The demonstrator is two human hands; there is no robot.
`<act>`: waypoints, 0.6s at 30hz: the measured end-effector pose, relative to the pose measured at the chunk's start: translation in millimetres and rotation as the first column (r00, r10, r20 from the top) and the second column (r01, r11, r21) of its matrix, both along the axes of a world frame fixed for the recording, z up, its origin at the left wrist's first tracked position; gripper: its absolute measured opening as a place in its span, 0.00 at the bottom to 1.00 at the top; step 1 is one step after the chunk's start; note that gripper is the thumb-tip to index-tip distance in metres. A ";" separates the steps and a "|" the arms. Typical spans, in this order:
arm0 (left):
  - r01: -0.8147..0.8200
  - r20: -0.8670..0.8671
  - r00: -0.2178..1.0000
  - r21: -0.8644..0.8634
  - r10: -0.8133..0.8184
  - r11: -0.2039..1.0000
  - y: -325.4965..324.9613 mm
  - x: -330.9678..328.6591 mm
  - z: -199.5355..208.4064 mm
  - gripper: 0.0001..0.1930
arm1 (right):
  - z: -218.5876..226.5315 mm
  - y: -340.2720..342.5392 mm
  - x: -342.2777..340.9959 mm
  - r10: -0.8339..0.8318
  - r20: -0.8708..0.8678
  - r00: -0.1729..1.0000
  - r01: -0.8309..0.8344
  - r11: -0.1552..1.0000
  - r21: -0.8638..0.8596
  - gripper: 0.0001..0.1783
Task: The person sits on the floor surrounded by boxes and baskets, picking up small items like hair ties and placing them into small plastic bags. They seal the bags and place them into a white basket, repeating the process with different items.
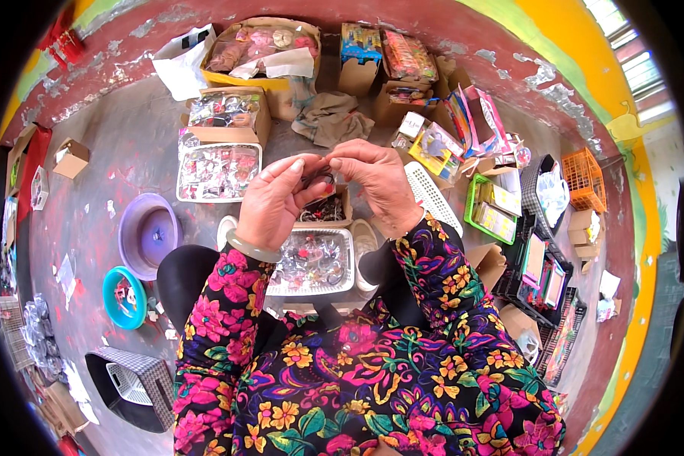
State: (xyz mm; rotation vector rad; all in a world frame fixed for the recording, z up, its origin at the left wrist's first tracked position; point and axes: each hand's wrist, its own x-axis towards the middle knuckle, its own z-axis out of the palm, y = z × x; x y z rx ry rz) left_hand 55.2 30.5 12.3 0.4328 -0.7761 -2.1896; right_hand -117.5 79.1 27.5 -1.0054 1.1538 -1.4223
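My left hand (273, 199) and my right hand (380, 182) are raised in front of me with their fingertips meeting. Thumb and fingers of each are pinched together. A small dark, thin looped thing (317, 179) shows between them, too small to name, with a bit of red at the fingertips. Under the hands stands a small cardboard box (346, 204) with dark small items in it. Closer to me, between my feet, is a white plastic basket (348, 262) full of small clear-wrapped pieces.
Another white basket (181, 173) of packed trinkets lies ahead left, before several filled cardboard boxes (281, 91). A purple basin (133, 237) and a teal basin (112, 298) are at left. Right are a green basket (471, 204), black crates (536, 304) and an orange crate (584, 178).
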 end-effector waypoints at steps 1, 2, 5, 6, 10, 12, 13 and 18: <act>0.004 -0.002 1.000 -0.004 -0.004 1.000 0.9 -0.4 -0.1 0.13 | -1.3 0.4 -0.8 -0.001 -0.028 1.000 0.001 1.000 -0.019 0.06; -0.016 0.028 0.999 -0.022 0.017 1.000 1.1 -1.1 0.3 0.13 | -2.7 -0.3 -1.4 -0.010 -0.031 0.999 0.009 1.000 -0.023 0.06; -0.052 0.078 0.995 -0.089 0.059 0.995 0.7 -2.9 -0.3 0.13 | -4.8 -1.1 -2.2 -0.028 -0.033 0.999 0.028 0.999 -0.022 0.06; -0.052 0.068 0.996 -0.120 0.060 0.991 -1.4 -4.0 -2.5 0.13 | -3.4 -0.8 -1.7 -0.027 -0.029 0.999 0.027 1.000 -0.014 0.06; -0.063 0.119 0.990 -0.088 0.073 0.994 -2.9 -3.5 -4.0 0.12 | 2.3 2.3 2.2 -0.063 -0.031 0.998 0.065 0.995 0.074 0.07; -0.041 0.126 0.991 -0.064 0.049 0.997 -3.1 -3.2 -3.1 0.11 | -0.4 2.5 1.0 -0.063 -0.049 0.997 0.066 0.996 0.063 0.07; -0.030 0.130 0.991 -0.052 0.037 0.998 -3.2 -3.0 -2.9 0.11 | -1.7 2.6 0.3 -0.063 -0.059 0.996 0.066 0.996 0.057 0.07; 0.000 0.193 0.981 0.021 -0.004 1.000 -6.5 -1.0 -6.0 0.10 | -4.9 3.6 -2.7 -0.021 -0.095 0.995 0.027 0.998 0.053 0.08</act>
